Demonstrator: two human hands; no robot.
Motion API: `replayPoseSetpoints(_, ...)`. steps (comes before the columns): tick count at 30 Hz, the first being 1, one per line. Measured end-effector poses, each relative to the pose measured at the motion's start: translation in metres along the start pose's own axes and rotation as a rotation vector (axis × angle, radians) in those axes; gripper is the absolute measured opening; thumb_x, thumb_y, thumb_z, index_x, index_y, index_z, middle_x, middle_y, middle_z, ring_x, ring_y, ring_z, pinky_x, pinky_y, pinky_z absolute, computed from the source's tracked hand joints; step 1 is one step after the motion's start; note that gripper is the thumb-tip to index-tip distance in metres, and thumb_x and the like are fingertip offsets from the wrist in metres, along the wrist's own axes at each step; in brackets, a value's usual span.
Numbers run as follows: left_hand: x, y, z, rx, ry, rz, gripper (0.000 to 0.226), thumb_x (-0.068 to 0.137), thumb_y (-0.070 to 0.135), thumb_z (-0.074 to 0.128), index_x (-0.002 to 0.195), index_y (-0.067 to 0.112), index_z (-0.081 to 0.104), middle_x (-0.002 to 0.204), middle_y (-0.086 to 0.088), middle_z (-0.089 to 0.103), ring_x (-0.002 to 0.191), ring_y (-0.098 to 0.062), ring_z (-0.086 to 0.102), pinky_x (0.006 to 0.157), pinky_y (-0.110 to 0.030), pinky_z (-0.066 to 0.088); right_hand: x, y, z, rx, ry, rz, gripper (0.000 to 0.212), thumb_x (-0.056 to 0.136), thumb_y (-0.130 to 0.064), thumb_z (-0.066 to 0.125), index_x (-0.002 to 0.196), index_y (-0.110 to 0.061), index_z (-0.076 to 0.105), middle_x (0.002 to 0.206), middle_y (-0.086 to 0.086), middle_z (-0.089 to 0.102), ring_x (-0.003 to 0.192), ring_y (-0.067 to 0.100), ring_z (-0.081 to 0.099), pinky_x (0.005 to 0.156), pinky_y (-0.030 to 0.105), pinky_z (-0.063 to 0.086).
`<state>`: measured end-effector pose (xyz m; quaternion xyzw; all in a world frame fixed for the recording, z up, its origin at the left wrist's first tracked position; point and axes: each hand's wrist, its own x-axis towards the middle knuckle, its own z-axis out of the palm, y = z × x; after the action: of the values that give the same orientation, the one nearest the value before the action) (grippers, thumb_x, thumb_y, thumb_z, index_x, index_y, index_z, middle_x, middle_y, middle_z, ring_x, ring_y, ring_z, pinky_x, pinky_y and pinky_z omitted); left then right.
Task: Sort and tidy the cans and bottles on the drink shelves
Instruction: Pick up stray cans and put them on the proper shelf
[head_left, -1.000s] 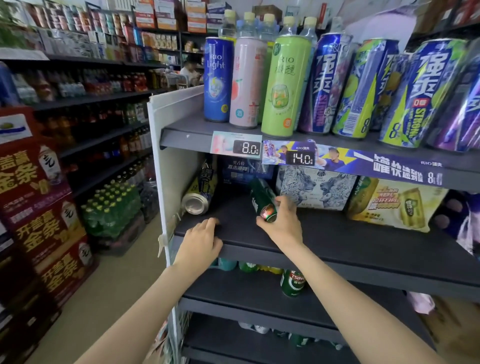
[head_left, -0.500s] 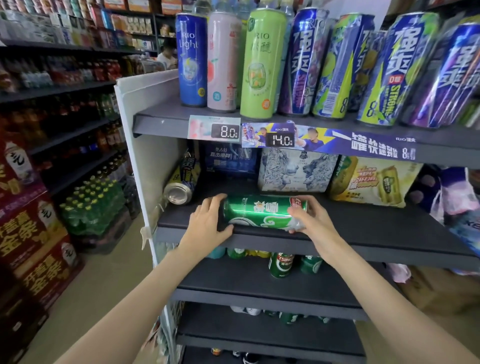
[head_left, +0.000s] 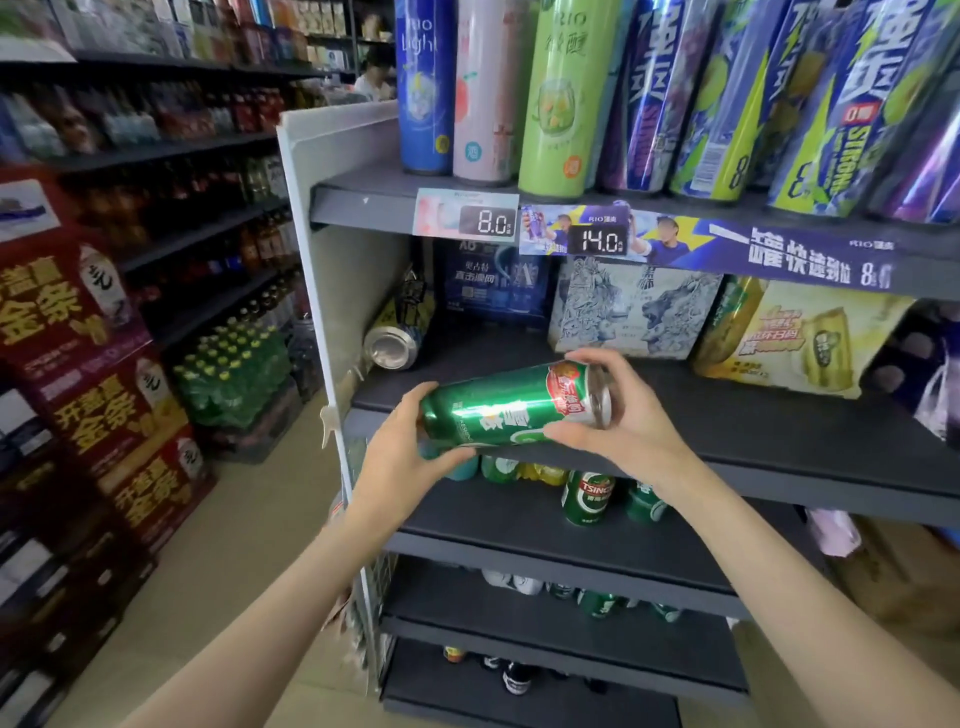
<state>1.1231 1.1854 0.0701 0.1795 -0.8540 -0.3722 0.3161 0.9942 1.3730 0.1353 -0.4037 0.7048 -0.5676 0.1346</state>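
At the centre of the frame the left hand (head_left: 402, 457) cups the base of one green can (head_left: 511, 408) and the right hand (head_left: 618, 421) curls its thumb and fingers round the top end, holding it sideways just in front of the middle shelf (head_left: 753, 431). It looks rigid, smooth and slippery, probably full and fairly heavy, so gripping both ends suits it. Behind, one can (head_left: 395, 340) lies tipped at the shelf's left, beside three boxes (head_left: 631, 312).

2 bare forearms, no sleeves; left hand (head_left: 400, 457) and right hand (head_left: 623, 431) ungloved.
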Motion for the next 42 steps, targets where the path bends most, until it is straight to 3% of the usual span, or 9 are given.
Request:
replayPoseSetpoints(5,-0.030,-0.016,-0.013,0.125,0.006,-0.028,0.075,0.068,0.035,0.079,0.131,0.019,0.042,0.108,0.008,0.057,0.095,-0.009,0.055,0.082,-0.021,0.042,-0.012,0.003,0.016,-0.111,-0.099,-0.027,0.060,0.063,-0.013,0.085,0.111,-0.021,0.050,0.104,-0.004,0.058,0.081,-0.004,0.061,0.065,0.011,0.047)
replayPoseSetpoints(9,-0.052,-0.034,0.002,0.358,-0.317,-0.113,0.071,0.079,0.046,0.067,0.136,0.018,0.034,0.115,-0.004,0.060,0.102,-0.020,0.059,0.087,-0.033,0.047,-0.031,0.021,0.018,-0.272,-0.156,0.022,0.060,0.060,-0.026,0.087,0.108,-0.030,0.051,0.104,-0.016,0.056,0.088,-0.001,0.060,0.069,0.013,0.047)
replayPoseSetpoints(14,-0.086,-0.033,0.044,0.394,-0.420,-0.149,0.040,0.091,0.021,0.054,0.128,0.009,0.046,0.123,-0.006,0.054,0.114,-0.024,0.053,0.091,-0.031,0.039,-0.077,0.071,0.004,-0.490,-0.184,0.181,0.058,0.060,-0.035,0.084,0.107,-0.032,0.050,0.104,-0.017,0.054,0.094,0.006,0.055,0.081,0.024,0.046)
replayPoseSetpoints(19,-0.114,-0.023,0.077,0.448,-0.478,-0.232,0.039,0.091,0.020,0.051,0.129,0.011,0.046,0.123,-0.005,0.053,0.114,-0.024,0.052,0.095,-0.035,0.041,-0.122,0.127,-0.039,-0.502,0.016,0.411,0.058,0.061,-0.031,0.082,0.110,-0.027,0.052,0.107,-0.009,0.054,0.095,0.013,0.056,0.084,0.033,0.046)
replayPoseSetpoints(25,-0.130,0.003,0.115,0.400,-0.402,-0.258,0.033,0.088,0.014,0.052,0.120,0.008,0.052,0.116,-0.008,0.055,0.107,-0.026,0.055,0.092,-0.042,0.043,-0.142,0.157,-0.091,-0.257,0.567,0.468,0.065,0.063,-0.025,0.083,0.117,-0.022,0.046,0.115,-0.004,0.055,0.092,0.012,0.054,0.081,0.027,0.040)
replayPoseSetpoints(27,-0.133,0.011,0.125,0.386,-0.381,-0.262,0.032,0.087,0.011,0.053,0.119,0.006,0.053,0.116,-0.010,0.055,0.105,-0.028,0.056,0.091,-0.043,0.045,-0.138,0.165,-0.103,-0.206,0.655,0.445,0.069,0.064,-0.025,0.083,0.121,-0.019,0.045,0.116,-0.004,0.055,0.096,0.012,0.054,0.083,0.025,0.038)
replayPoseSetpoints(32,-0.134,0.027,0.137,0.394,-0.371,-0.278,0.033,0.087,0.008,0.052,0.120,0.005,0.052,0.116,-0.012,0.053,0.105,-0.028,0.055,0.092,-0.041,0.044,-0.115,0.186,-0.129,-0.190,0.664,0.465,0.063,0.063,-0.024,0.083,0.116,-0.013,0.051,0.115,0.003,0.061,0.099,0.018,0.058,0.083,0.026,0.040)
replayPoseSetpoints(37,-0.131,0.036,0.138,0.439,-0.355,-0.304,0.035,0.087,0.008,0.051,0.121,0.006,0.052,0.116,-0.012,0.052,0.107,-0.031,0.054,0.094,-0.042,0.043,-0.093,0.210,-0.135,-0.207,0.595,0.490,0.063,0.060,-0.026,0.083,0.114,-0.011,0.054,0.113,0.007,0.062,0.105,0.028,0.058,0.088,0.040,0.048)
replayPoseSetpoints(42,-0.127,0.044,0.150,0.435,-0.357,-0.294,0.035,0.087,0.007,0.051,0.122,0.004,0.052,0.120,-0.014,0.051,0.108,-0.033,0.054,0.095,-0.043,0.042,-0.073,0.224,-0.131,-0.215,0.527,0.487,0.068,0.073,-0.022,0.076,0.131,-0.009,0.043,0.131,0.006,0.049,0.122,0.033,0.035,0.093,0.037,0.035)
